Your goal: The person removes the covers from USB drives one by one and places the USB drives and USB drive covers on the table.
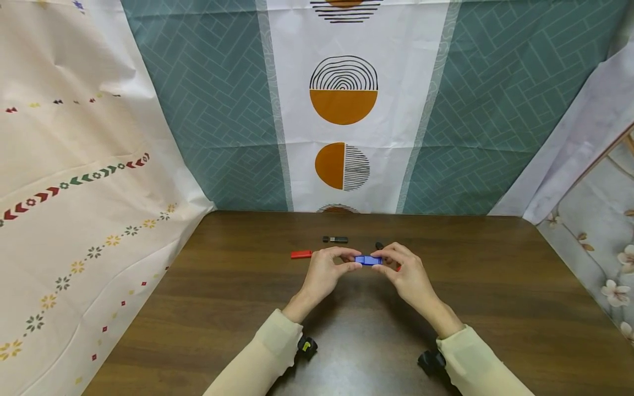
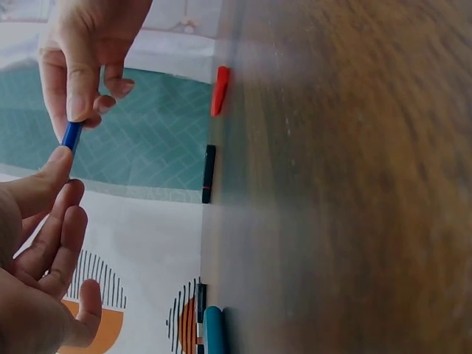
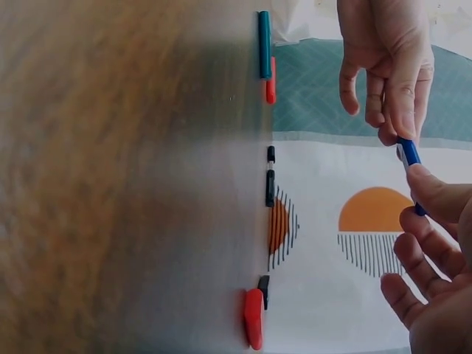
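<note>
A small blue USB stick [image 1: 369,260] is held level between both hands, raised over the table. My left hand [image 1: 324,270] pinches its left end between thumb and fingertips. Its right end is pinched the same way by my right hand [image 1: 407,272]. From the left wrist, the blue USB stick [image 2: 71,136] shows as a narrow edge, with fingers covering both ends. In the right wrist view a pale strip shows along one side of the blue USB stick [image 3: 410,153], near the left hand's thumb.
Behind the hands on the brown table [image 1: 223,308] lie a black USB stick [image 1: 335,239] and a red stick [image 1: 301,254]. A black piece [image 1: 379,245] and a partly hidden red one [image 1: 398,268] are by the right hand. The wrist views also show a teal stick [image 3: 264,44].
</note>
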A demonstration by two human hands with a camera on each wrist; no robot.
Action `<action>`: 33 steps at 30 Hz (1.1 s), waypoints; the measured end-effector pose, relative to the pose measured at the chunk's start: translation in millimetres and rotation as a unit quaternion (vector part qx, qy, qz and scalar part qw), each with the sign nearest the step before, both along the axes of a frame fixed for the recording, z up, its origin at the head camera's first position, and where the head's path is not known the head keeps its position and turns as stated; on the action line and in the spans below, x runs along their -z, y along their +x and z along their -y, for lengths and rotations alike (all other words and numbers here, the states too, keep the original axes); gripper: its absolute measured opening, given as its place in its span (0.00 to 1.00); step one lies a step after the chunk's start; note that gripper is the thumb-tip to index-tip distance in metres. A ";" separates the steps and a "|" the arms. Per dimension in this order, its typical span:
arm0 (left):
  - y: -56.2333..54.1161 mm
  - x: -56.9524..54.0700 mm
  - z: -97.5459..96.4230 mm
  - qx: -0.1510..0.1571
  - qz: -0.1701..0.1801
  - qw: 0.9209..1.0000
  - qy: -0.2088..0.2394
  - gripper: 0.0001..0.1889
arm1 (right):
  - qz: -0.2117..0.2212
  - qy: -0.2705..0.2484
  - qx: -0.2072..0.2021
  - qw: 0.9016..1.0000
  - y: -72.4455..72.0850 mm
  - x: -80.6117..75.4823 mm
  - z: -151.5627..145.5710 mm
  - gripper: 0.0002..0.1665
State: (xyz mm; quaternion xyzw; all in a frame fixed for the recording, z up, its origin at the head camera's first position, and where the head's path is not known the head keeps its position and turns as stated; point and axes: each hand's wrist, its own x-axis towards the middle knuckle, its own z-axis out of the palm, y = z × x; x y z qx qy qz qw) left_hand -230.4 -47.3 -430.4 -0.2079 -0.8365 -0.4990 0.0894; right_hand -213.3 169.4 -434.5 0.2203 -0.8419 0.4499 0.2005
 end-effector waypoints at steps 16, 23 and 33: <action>-8.6 -7.3 15.9 -0.035 -0.002 0.999 0.034 0.11 | 0.003 -0.039 0.031 0.999 -10.5 -2.4 -20.6 0.15; -9.0 -5.0 15.7 -0.044 0.007 0.999 0.024 0.13 | 0.017 -0.044 0.022 0.999 -7.6 -3.4 -15.8 0.14; -12.1 -1.5 17.9 -0.052 0.002 0.998 0.026 0.12 | 0.015 -0.042 0.021 0.999 -7.8 -1.7 -15.9 0.14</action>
